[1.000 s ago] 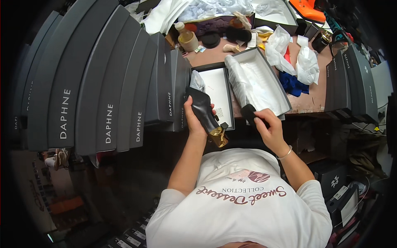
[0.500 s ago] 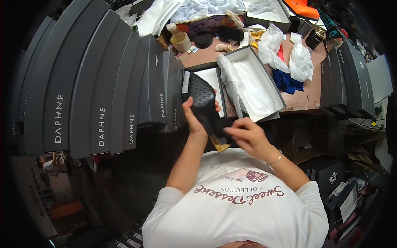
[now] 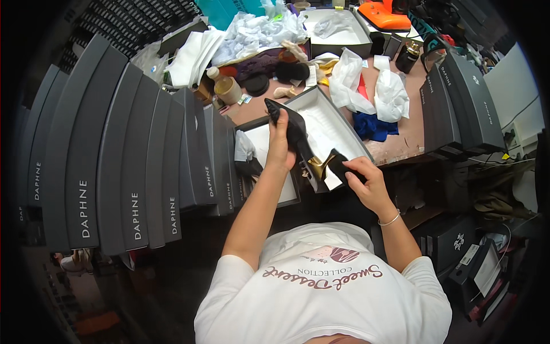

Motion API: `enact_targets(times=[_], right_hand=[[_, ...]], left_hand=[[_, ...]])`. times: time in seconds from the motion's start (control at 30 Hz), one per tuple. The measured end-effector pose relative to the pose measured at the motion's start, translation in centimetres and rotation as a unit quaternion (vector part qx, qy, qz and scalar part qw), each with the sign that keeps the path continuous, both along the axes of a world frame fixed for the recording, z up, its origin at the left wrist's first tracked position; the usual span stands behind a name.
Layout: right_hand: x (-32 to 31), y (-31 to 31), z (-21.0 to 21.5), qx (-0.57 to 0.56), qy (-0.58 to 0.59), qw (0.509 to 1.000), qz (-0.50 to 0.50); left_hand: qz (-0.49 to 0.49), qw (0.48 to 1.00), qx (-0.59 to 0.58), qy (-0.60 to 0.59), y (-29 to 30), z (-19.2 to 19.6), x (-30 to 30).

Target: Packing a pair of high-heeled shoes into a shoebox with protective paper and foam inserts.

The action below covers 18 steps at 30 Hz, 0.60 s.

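My left hand [image 3: 279,150] is closed around the front of a black pointed shoe [image 3: 297,133], its toe towards the far left and its gold heel [image 3: 315,166] towards me. My right hand [image 3: 369,182] pinches a small dark piece [image 3: 338,163] at the heel end; whether it is a strap or a pad I cannot tell. Under the shoe stands a dark shoebox [image 3: 291,199] lined in white. Inside it, left of my forearm, lies another black shoe [image 3: 248,167] with white stuffing [image 3: 244,147]. A second open box [image 3: 354,127] with white paper sits just beyond.
Upright dark shoeboxes [image 3: 109,172] form a long row on the left; a few more [image 3: 458,109] stand at the right. Behind are a bottle [image 3: 228,89], crumpled white paper [image 3: 392,97], a blue cloth [image 3: 373,126], a dark jar [image 3: 407,56] and a heap of pale tissue [image 3: 252,37].
The shoe has turned from sole-up to on its side and moved farther from my body. My right hand has moved slightly right. The second shoe in the box has come into sight.
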State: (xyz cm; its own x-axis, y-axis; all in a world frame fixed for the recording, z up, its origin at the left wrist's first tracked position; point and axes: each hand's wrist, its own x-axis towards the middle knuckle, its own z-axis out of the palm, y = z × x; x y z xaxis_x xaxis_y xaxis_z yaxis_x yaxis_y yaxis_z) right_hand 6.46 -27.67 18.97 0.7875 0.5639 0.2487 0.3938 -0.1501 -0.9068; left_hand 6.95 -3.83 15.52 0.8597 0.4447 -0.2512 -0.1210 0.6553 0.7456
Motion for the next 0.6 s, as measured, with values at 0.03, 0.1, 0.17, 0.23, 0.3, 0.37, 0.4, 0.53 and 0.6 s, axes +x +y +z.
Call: enact_targets(times=[0.03, 0.1, 0.17, 0.23, 0.3, 0.37, 0.4, 0.53, 0.6], right_hand=[[0.2, -0.2, -0.2, -0.007, -0.009, 1.000, -0.002], [0.5, -0.9, -1.4, -0.015, -0.016, 1.000, -0.003], [0.3, -1.9, -2.4, -0.022, 0.008, 1.000, -0.018], [0.0, -2.6, -3.5, -0.018, 0.024, 0.999, -0.029], [-0.3, -2.2, -3.6, -0.015, 0.054, 0.998, -0.014], [-0.6, -1.4, -3.5, -0.023, 0.074, 0.997, 0.010], [-0.7, -0.6, -3.1, -0.024, 0.065, 0.997, 0.031], [-1.6, 2.9, -1.6, -0.026, -0.018, 0.993, 0.111], [-2.3, 4.0, -0.6, -0.029, 0.001, 0.993, 0.114]], left_hand=[[-0.007, 0.999, 0.032, 0.014, 0.1, -0.4, 0.3], [-0.014, 0.991, 0.091, 0.102, 0.4, -1.2, -0.7], [0.036, 0.934, 0.342, 0.096, 1.3, -3.0, -3.8], [0.138, 0.791, 0.575, 0.154, 2.6, -6.0, -8.3], [0.163, 0.762, 0.577, 0.246, 3.0, -9.3, -12.7], [0.142, 0.797, 0.509, 0.292, 3.1, -11.1, -14.4], [0.140, 0.789, 0.521, 0.293, 2.8, -10.4, -14.0], [0.127, 0.707, 0.632, 0.290, 3.7, -10.2, -13.3], [0.140, 0.704, 0.650, 0.248, 4.4, -10.6, -13.4]])
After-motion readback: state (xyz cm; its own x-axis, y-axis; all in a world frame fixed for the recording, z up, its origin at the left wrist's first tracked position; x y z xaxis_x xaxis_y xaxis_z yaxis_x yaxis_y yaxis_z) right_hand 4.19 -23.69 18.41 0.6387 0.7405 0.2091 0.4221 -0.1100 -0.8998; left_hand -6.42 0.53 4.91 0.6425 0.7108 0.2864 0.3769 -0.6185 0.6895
